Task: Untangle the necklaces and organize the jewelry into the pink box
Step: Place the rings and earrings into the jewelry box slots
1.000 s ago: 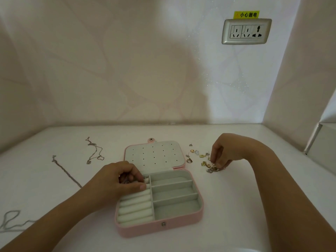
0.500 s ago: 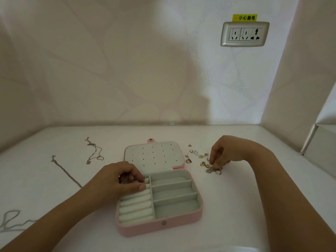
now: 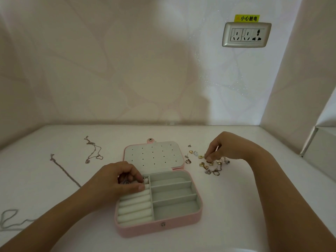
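The pink box (image 3: 160, 229) lies open in the middle of the white table, its lid flat behind it with rows of small holes. My left hand (image 3: 116, 180) rests on the ring rolls at the box's back left and pinches a sparkly ring (image 3: 146, 180) there. My right hand (image 3: 221, 148) hovers over a scatter of small gold and silver earrings (image 3: 207, 164) to the right of the lid, fingertips pinched on one small piece. Three thin necklaces lie on the left: one (image 3: 92, 150) curled, one (image 3: 63, 170) stretched straight, one (image 3: 9, 220) looped at the edge.
Walls close in at the back and right. A silver power socket (image 3: 246, 34) with a yellow label hangs on the back wall. A white ledge (image 3: 320, 142) sits at the far right. The box's right compartments hold nothing.
My right hand has shifted slightly left and back over the earrings, uncovering several of them on its right. The left hand stays on the ring rolls.
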